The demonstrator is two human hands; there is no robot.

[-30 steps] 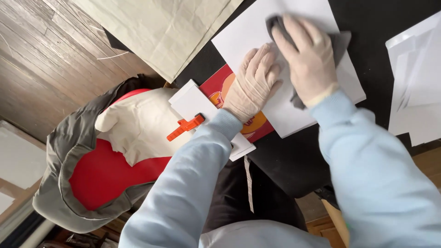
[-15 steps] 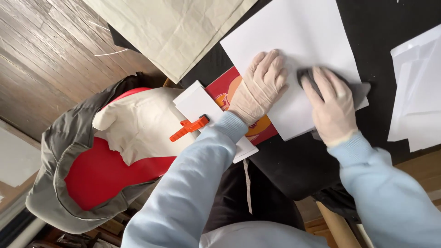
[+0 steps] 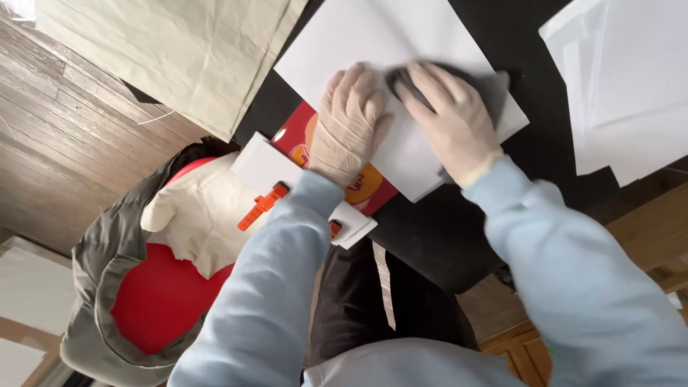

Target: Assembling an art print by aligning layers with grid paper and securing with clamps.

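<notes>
White paper sheet (image 3: 401, 43) lies on the black bench (image 3: 444, 229), partly over a red and orange printed packet (image 3: 362, 190). The gloved left hand (image 3: 349, 125) presses flat on the sheet with fingers together, while the gloved right hand (image 3: 448, 118) pushes a dark grey cloth (image 3: 491, 86) against it. More white sheets (image 3: 623, 79) lie well apart at the right, and an orange-handled cutter (image 3: 261, 206) rests on a small white card (image 3: 261, 165) near the bench edge.

Flat paper sheet (image 3: 401, 43): plain white
Soft cloth pad (image 3: 487, 89): dark grey
Gloves, left hand (image 3: 351, 129), right hand (image 3: 451, 122): cream
Bench (image 3: 444, 229): black
Plastic clip (image 3: 263, 206): orange
</notes>
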